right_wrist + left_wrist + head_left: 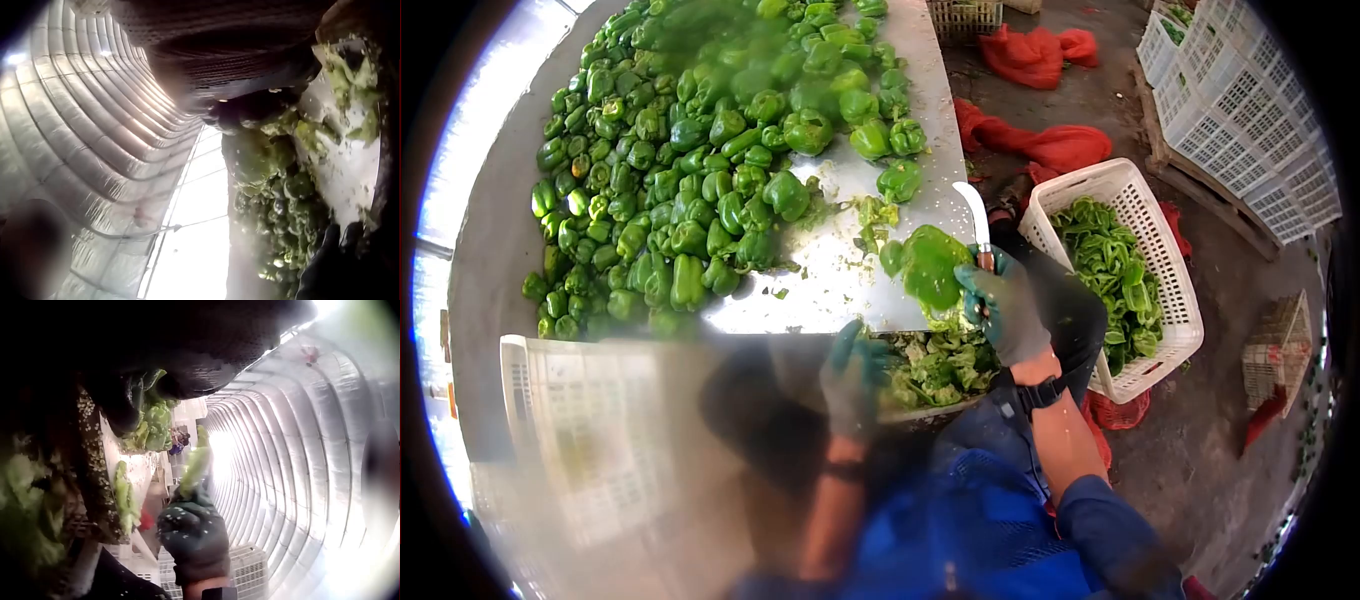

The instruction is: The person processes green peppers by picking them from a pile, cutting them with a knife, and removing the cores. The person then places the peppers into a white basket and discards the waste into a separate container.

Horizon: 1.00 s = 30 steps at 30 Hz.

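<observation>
Knife (pixel 977 212) up in the right hand (pixel 1014 308)!
Fingers grip its handle (pixel 986 263) beside a pepper (pixel 933 268); left hand (pixel 853 385) has fingers parted near the desk (pixel 830 300).

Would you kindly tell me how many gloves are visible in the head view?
2: one glove on the left hand; another glove on the right hand, holding a curved knife.

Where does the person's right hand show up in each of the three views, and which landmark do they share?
Head: the right hand is right of centre, gripping a knife.
Left wrist: the right hand is at bottom centre.
Right wrist: the right hand is large and dark across the top.
Shared landmark: the pale table top.
</observation>
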### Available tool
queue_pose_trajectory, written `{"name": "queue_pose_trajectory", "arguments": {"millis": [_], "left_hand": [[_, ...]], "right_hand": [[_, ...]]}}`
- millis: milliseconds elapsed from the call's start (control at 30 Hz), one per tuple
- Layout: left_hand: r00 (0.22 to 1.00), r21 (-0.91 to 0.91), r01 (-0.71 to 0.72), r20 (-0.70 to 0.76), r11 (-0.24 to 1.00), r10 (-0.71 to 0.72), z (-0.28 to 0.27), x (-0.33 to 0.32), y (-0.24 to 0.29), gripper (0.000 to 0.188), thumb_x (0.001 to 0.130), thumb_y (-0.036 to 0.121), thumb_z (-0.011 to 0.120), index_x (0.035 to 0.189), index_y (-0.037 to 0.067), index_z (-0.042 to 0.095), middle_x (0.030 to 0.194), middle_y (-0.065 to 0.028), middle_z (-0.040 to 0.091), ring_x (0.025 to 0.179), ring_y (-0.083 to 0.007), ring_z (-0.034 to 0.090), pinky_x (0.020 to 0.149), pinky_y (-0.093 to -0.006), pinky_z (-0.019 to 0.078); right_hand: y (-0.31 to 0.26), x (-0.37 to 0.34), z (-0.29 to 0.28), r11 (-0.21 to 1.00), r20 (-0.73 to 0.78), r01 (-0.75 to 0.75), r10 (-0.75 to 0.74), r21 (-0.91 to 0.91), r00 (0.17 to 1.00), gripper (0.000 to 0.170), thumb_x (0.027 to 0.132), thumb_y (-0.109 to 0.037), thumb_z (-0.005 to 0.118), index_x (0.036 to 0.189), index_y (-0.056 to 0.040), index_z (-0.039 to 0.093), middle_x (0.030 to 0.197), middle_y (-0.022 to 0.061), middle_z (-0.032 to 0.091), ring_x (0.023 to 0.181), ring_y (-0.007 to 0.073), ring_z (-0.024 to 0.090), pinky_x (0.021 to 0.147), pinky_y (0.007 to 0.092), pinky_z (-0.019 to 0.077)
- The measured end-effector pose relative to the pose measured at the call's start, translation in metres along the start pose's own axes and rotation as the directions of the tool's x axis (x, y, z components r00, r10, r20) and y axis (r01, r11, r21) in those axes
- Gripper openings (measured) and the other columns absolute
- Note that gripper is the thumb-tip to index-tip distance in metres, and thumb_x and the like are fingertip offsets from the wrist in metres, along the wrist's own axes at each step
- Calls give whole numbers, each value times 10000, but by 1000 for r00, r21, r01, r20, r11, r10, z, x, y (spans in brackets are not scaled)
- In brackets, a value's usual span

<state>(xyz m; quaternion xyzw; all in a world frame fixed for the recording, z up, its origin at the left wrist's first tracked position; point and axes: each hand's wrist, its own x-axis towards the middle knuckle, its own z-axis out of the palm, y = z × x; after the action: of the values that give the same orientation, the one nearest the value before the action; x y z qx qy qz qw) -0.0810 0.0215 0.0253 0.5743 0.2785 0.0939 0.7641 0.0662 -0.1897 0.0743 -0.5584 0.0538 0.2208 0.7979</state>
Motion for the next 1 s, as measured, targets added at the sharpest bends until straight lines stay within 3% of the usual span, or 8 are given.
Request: {"name": "queue_pose_trajectory", "arguments": {"millis": [67,233,367,433,500,667,733,1000], "left_hand": [[999,38,17,-46,999,-15,4,4,2,406,1107,128,599,1487,-12,580,1025,-128,760,738,-118,665,595,-249,542],[980,327,-137,-92,935,176,8,38,13,369,1072,51,625,1436,-16,627,1060,-101,767,798,-136,696,682,-265,568],[808,748,-477,167,461,565,10,95,31,392,978,82,699,1367,30,684,1154,-242,745,1032,-378,727,941,-447,587],[726,835,-521,323,179,607,10,138,34,472,963,155,739,1419,66,653,1197,-242,747,1102,-418,716,1002,-478,568],[728,820,-553,389,148,564,25,166,43,581,949,223,761,1491,94,594,1266,-254,731,1168,-451,685,1063,-512,534],[889,885,-427,372,187,268,65,228,32,824,994,546,689,1609,48,460,1478,-293,628,1399,-462,569,1216,-511,408],[928,922,-352,323,160,183,88,224,17,1015,980,625,663,1645,-76,352,1707,-258,398,1599,-426,342,1324,-471,282],[805,799,-554,586,-234,93,86,139,5,803,1062,559,531,1687,77,381,1743,-230,355,1637,-412,278,1347,-569,163]], "right_hand": [[36,29,-9,870,-86,371,-418,-325,904,118,951,-136,750,1013,-43,716,812,-16,639,650,70,559,598,263,466],[45,39,-25,993,-166,99,-107,-58,980,149,916,-48,718,1060,-15,741,824,-47,637,688,46,557,595,255,459],[8,17,-41,992,-205,119,-111,29,972,254,914,-118,762,1127,21,753,841,-9,657,654,60,558,573,257,450],[-11,3,-64,876,-178,271,-364,-400,914,293,915,-145,769,1151,22,725,847,-8,638,634,64,544,552,248,426],[-30,-12,-77,972,-341,232,-233,-44,911,275,925,-167,763,1134,0,700,808,-27,595,606,70,517,530,243,397],[-44,-34,-163,925,-533,169,-338,-340,775,210,933,-169,769,1062,-33,675,770,-18,546,615,105,521,548,279,412],[-16,-26,-216,451,-347,24,-718,-892,603,176,939,-160,769,1025,-33,682,778,19,553,664,134,541,614,326,452],[-15,65,-131,285,-30,329,-794,-900,607,372,901,-295,882,1092,-26,713,843,140,731,733,315,692,691,416,557]]}}
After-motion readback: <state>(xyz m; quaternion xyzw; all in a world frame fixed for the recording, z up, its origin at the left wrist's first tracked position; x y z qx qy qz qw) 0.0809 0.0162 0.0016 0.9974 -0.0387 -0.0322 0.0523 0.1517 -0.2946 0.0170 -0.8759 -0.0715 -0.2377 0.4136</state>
